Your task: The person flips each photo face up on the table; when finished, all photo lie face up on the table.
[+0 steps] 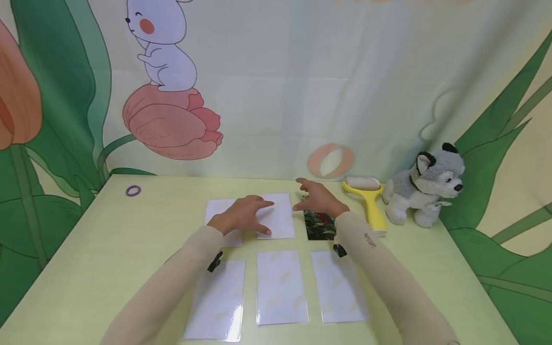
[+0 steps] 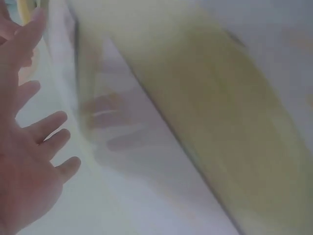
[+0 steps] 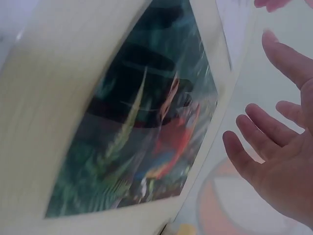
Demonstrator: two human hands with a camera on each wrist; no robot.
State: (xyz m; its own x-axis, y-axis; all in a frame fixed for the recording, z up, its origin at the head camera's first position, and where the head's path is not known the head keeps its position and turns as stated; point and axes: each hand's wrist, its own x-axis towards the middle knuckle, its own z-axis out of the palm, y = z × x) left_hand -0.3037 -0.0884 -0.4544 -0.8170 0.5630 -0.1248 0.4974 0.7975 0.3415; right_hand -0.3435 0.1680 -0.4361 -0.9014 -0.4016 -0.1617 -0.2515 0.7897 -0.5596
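Note:
My left hand [image 1: 245, 214] is held over the back row of cards, its fingers spread, between a white back-left card [image 1: 215, 208] and a white back-middle card [image 1: 278, 215]. Nothing is in it; in the left wrist view a card [image 2: 142, 161] mirrors its fingers. Above the back-right card [image 1: 319, 229] my right hand [image 1: 321, 197] hovers, fingers also apart and holding nothing. That card lies picture up; the right wrist view shows a red bird among green ferns. Three more white cards form the front row: left [image 1: 217, 299], middle [image 1: 281, 287] and right [image 1: 338, 287].
A yellow-handled lint roller [image 1: 374, 213] lies right of the picture card. Beside it sits a grey and white plush dog [image 1: 424, 187]. One purple ring [image 1: 133, 190] is at the table's back left. Behind the table [image 1: 108, 249] hangs a printed curtain [image 1: 276, 96].

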